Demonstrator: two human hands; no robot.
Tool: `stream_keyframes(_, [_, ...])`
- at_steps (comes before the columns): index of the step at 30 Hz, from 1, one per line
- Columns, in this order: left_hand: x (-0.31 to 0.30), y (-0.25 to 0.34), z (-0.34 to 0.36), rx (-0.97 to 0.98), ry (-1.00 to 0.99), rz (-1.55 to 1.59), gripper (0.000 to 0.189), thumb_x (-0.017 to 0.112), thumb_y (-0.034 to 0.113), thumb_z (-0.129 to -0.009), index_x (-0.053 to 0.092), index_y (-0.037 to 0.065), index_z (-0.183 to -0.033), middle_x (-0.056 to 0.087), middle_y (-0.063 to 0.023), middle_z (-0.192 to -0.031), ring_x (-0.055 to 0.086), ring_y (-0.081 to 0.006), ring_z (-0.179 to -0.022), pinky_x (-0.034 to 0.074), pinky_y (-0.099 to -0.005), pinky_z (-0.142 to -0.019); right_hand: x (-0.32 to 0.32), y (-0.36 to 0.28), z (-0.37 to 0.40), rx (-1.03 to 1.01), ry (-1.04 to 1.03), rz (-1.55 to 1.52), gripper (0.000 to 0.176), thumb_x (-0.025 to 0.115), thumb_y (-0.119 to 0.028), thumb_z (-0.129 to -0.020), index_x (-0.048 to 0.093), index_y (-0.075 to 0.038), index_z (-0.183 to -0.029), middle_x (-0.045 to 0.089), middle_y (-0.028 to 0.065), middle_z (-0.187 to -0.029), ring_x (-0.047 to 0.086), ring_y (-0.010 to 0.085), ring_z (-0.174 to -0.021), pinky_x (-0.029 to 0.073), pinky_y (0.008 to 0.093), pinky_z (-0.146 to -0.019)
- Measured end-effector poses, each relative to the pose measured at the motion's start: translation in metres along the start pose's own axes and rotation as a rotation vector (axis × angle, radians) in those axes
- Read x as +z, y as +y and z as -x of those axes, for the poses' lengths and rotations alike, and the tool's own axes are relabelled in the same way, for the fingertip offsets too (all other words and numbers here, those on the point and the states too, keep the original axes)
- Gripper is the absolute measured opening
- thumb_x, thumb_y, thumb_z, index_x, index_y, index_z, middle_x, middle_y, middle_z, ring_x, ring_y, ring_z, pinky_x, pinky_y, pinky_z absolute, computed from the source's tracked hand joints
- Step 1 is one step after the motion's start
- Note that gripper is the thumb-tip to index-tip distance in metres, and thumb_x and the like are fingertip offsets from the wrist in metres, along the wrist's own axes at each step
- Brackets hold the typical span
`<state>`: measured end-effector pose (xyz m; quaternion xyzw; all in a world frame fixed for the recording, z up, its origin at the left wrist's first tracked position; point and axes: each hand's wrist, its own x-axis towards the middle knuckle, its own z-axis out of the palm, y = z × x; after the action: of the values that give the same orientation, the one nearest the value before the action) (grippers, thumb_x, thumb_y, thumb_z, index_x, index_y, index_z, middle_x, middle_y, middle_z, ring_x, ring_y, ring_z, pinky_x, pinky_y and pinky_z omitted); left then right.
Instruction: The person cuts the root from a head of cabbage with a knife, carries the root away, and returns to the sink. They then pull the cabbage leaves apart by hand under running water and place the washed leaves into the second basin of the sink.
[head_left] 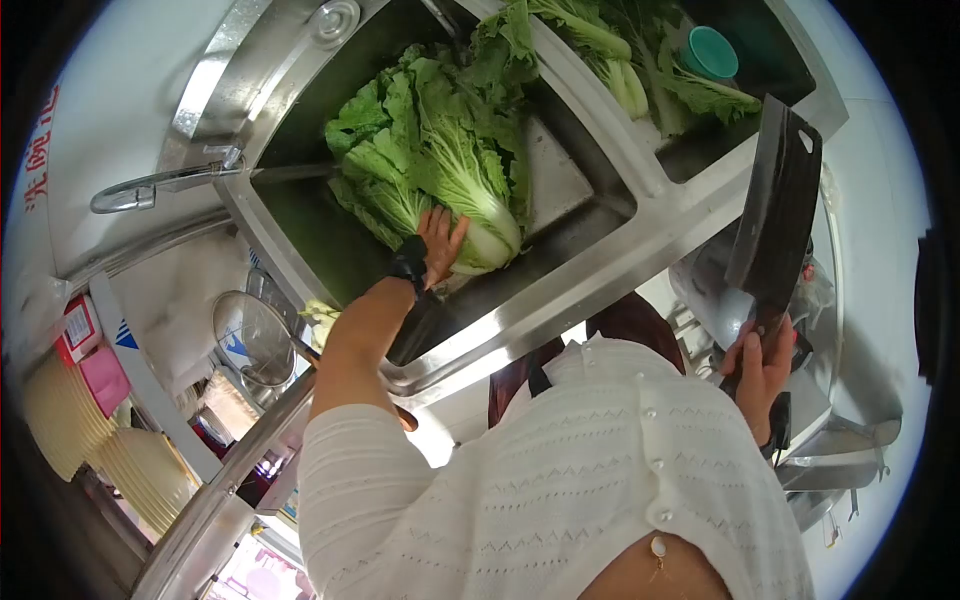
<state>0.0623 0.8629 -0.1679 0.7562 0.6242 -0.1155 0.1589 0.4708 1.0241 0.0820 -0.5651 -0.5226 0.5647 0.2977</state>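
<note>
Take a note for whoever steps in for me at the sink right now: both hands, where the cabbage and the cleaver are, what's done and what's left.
The left hand is open and lies flat on the napa cabbage, which sits in the sink basin.
The right hand is shut on the handle of the cleaver, blade up, off to the side of the sink and apart from the cabbage.
More leafy greens lie in the other basin next to a teal cup.
Done: the greens are in the basins.
Left: the cabbage looks whole and uncut.
</note>
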Motion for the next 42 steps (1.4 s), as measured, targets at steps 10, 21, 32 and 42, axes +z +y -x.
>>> stream_keyframes(10, [-0.126,0.001,-0.040,-0.080,-0.283,0.248,0.096,0.071,0.024,-0.055,0.018,0.007,-0.133,0.059,-0.0178,-0.086,0.054,-0.0339,-0.080,0.037,-0.0420,-0.085,-0.003,-0.010,-0.002,0.071,0.000,-0.060,0.043,0.043,0.002,-0.082,0.031,0.000,-0.124,0.048,0.0051,-0.079,0.042,0.0067,-0.048,0.036,0.0190,-0.043])
stream_keyframes(21, [-0.283,0.012,-0.009,-0.366,0.406,1.124,0.078,0.070,0.009,-0.060,0.031,-0.005,-0.126,0.053,-0.0136,-0.110,0.052,-0.0157,-0.098,0.040,-0.0269,-0.087,-0.019,-0.002,0.002,-0.171,-0.092,-0.192,0.047,0.047,0.000,-0.082,0.030,0.001,-0.126,0.051,0.0071,-0.082,0.044,0.0071,-0.050,0.037,0.0188,-0.045])
stream_keyframes(32, [-0.286,0.105,-0.096,-0.399,0.618,0.790,0.090,0.072,0.026,-0.061,0.021,-0.006,-0.129,0.054,-0.0245,-0.104,0.056,-0.0313,-0.093,0.045,-0.0336,-0.079,-0.007,-0.052,-0.035,-0.369,-0.325,0.327,0.043,0.051,-0.009,-0.081,0.034,-0.002,-0.119,0.054,0.0215,-0.095,0.056,0.0384,-0.079,0.046,0.0364,-0.067])
stream_keyframes(42, [-0.294,0.163,-0.113,-0.521,0.436,0.511,0.098,0.064,0.036,-0.067,0.003,-0.007,-0.130,0.058,-0.0262,-0.083,0.058,-0.0403,-0.070,0.048,-0.0429,-0.060,0.006,-0.043,-0.052,-0.455,-0.288,0.321,0.040,0.050,-0.010,-0.082,0.032,0.001,-0.116,0.053,0.0232,-0.092,0.055,0.0401,-0.076,0.046,0.0420,-0.063])
